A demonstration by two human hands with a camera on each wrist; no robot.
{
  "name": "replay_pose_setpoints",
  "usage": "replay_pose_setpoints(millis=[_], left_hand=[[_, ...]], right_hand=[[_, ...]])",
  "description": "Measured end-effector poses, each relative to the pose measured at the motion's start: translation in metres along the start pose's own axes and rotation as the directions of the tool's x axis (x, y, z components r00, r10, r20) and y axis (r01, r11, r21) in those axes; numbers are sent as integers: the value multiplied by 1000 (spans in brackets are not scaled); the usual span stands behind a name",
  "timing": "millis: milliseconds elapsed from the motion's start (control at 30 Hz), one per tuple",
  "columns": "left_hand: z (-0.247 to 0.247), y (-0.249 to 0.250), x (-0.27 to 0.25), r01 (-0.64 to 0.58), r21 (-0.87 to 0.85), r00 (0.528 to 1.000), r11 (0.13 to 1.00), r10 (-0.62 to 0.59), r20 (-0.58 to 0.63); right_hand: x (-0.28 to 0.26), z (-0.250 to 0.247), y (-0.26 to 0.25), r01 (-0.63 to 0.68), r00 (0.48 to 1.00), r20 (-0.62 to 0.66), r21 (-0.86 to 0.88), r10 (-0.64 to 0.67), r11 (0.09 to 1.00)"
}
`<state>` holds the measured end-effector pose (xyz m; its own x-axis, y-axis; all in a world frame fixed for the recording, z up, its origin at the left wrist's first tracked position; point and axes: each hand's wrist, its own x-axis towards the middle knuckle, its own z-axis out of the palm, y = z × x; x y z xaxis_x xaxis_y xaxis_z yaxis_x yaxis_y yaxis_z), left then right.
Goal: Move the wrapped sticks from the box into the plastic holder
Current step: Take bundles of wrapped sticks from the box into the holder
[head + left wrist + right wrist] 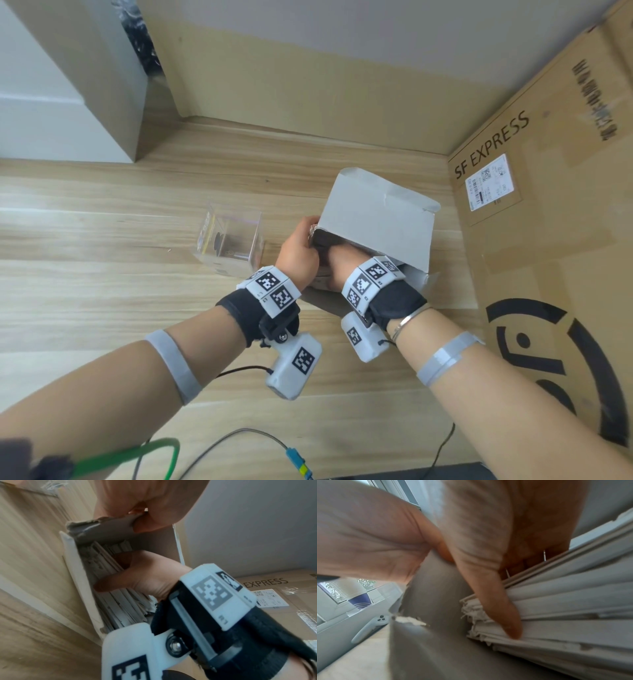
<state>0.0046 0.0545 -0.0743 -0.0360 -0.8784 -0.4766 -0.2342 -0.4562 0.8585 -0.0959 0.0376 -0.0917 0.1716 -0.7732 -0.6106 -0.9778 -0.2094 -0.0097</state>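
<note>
A grey cardboard box [376, 219] lies open toward me on the wooden table. My left hand [306, 236] pinches its torn flap [109, 526] and holds it up. My right hand [337, 260] reaches inside the box. There its thumb [501, 608] presses on a bundle of white paper-wrapped sticks [565, 601], and its fingers pass behind the bundle. In the left wrist view more wrapped sticks [123, 605] lie packed along the box's wall. The clear plastic holder [233, 240] stands on the table just left of my left hand, with a dark item showing through its clear walls.
A large brown SF Express carton [548, 212] walls off the right side. A white cabinet [68, 102] stands at the back left. Cables [239, 442] run along the table's near edge. A white controller [368, 627] lies beyond the box in the right wrist view.
</note>
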Motion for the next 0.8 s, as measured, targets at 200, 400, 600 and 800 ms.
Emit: replay_pose_setpoints(millis=[200,400,600,800], left_hand=[[-3,-1,1,28,29,1000,999,-28,6],[-12,-4,4,59,95,998,994,-62,28],[-15,-8,10,82,185,993,979,-97,73],[-17,-6,13,127,276,984,953,-156,88]], right_hand=[[-3,-1,-1,31,998,58,44,-33,999],[-6,-9,-2,88,991,83,145,-101,985],[-15,-18,7,189,980,16,236,-198,953],[-25,-23,16,188,981,-135,479,-139,858]])
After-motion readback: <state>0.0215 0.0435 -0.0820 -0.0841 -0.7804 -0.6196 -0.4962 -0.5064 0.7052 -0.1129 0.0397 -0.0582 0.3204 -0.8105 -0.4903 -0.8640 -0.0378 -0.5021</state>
